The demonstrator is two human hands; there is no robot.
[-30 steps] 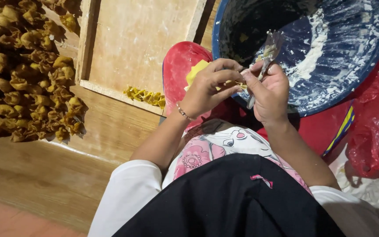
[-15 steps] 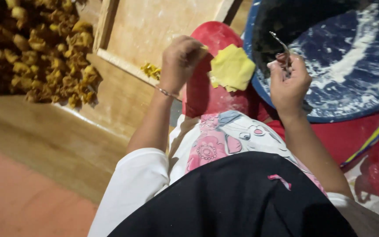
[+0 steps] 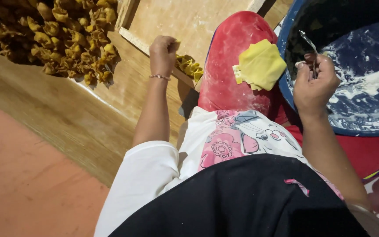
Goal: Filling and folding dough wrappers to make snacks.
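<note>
A heap of folded golden dumplings [image 3: 44, 35] lies on the wooden surface [image 3: 88, 118], well to the left of the hands. Orange floor [image 3: 27, 188] spreads below it. A white printed shirt [image 3: 237, 136] and a black cloth [image 3: 242, 202] fill the near foreground.

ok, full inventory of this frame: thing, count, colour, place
folded dumplings: large heap, golden yellow, top left on the wooden surface
small dumpling pile: a few, yellow, on the tray edge by the left hand
wooden tray: one, pale wood, top centre
wrapper stack: one stack, yellow, on the red knee
basin: one, blue, streaked with white, top right
spoon: one, metal, in the right hand over the basin
bracelet: one, thin, left wrist
left hand: closed, at the small pile
right hand: gripping the spoon
</note>
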